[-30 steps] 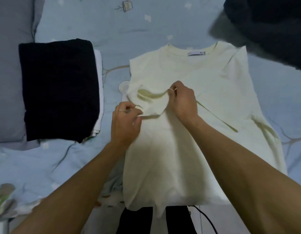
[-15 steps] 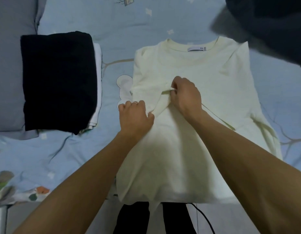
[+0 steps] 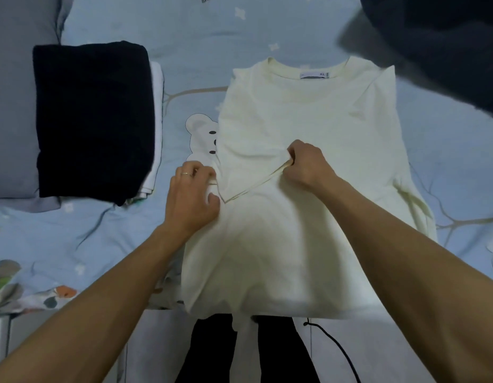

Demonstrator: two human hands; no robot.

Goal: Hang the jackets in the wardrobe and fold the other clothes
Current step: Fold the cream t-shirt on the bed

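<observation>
Pinching the cream shirt [image 3: 308, 111] sleeve — left hand [image 3: 192, 197], right hand [image 3: 306, 167].

Blue bedsheet [image 3: 212, 34] carries cream shirt [image 3: 308, 111], black stack [image 3: 93, 120] (folded).

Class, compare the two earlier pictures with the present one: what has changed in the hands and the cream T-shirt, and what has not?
The sleeve has been drawn flatter across the cream T-shirt. The left hand shifted to the shirt's left edge; the right hand still pinches the sleeve hem. The folded black garment stayed put.
</observation>
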